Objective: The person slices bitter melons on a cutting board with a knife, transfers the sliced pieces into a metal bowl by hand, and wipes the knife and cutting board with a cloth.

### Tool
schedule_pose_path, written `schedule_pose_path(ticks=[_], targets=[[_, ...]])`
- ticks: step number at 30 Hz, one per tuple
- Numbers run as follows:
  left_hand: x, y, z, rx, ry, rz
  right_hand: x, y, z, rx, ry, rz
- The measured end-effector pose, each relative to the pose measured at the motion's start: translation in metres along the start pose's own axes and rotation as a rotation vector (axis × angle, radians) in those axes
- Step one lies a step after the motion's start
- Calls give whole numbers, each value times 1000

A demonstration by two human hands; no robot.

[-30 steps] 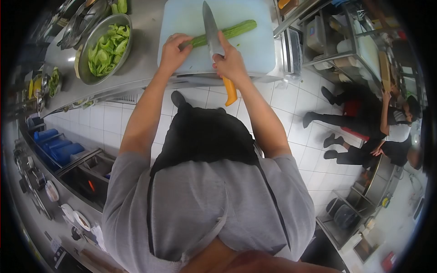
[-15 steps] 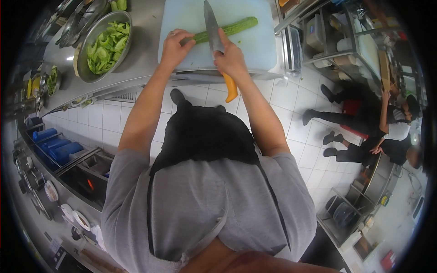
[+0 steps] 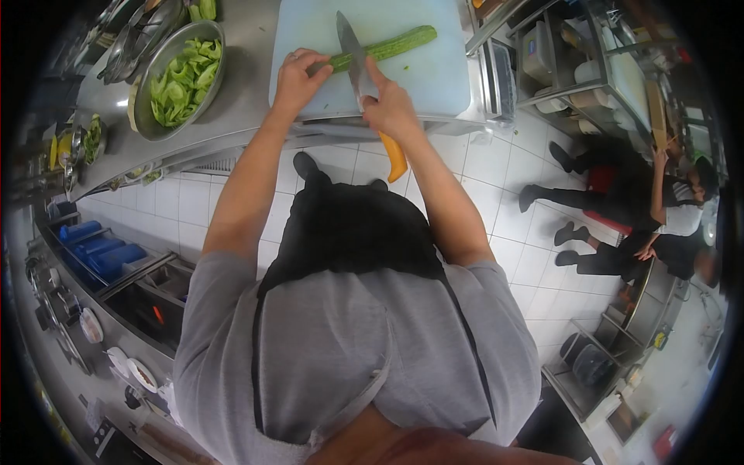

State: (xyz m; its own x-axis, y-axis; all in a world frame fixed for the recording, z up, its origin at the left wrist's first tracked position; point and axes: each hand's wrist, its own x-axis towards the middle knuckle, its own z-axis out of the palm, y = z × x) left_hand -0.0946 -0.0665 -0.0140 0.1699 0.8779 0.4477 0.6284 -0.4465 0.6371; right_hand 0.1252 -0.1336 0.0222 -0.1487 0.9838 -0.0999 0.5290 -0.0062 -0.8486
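Floor (image 3: 515, 248) was white and square-tiled, thin grey joints showing. Metal tabletop (image 3: 246, 74) ran across the front, catching light. Metal shelves (image 3: 566, 91) stood off right.

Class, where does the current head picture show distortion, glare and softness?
Head view: wide-angle distortion curves the steel counter; corners go black. Head view: a bright glint lies left of the metal bowl. Head view: people at far right look softer than the cutting board.

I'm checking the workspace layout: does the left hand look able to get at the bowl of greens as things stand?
Probably yes: only board and counter seem to lie between the left hand and the bowl, though it would first have to leave the vegetable.
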Motion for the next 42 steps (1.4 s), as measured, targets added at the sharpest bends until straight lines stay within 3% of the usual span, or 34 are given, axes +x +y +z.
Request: schedule_pose_path(ticks=[6,8,11,14,20,26,35,38,42], targets=[[11,-8,-3,49,-7,-34,-44,3,-1,-80,-146,67],[21,-24,-3,97,11,-41,-57,14,-1,-119,-54,-68],[32,-27,0,299,219,125,-66,34,0,-263,197,-385],[23,-6,8,188,120,140,-60,12,-26,-33,94,-56],[5,26,28,64,50,62,-16,-10,-44,147,37,163],[4,17,26,16,44,80,10,4,-33,58,58,70],[5,15,27,45,42,65,-6,-16,-41,101,-35,200],[6,16,27,57,39,55,-7,8,-29,5,18,57],[7,19,26,61,34,62,-23,-2,-35,6,-76,165]])
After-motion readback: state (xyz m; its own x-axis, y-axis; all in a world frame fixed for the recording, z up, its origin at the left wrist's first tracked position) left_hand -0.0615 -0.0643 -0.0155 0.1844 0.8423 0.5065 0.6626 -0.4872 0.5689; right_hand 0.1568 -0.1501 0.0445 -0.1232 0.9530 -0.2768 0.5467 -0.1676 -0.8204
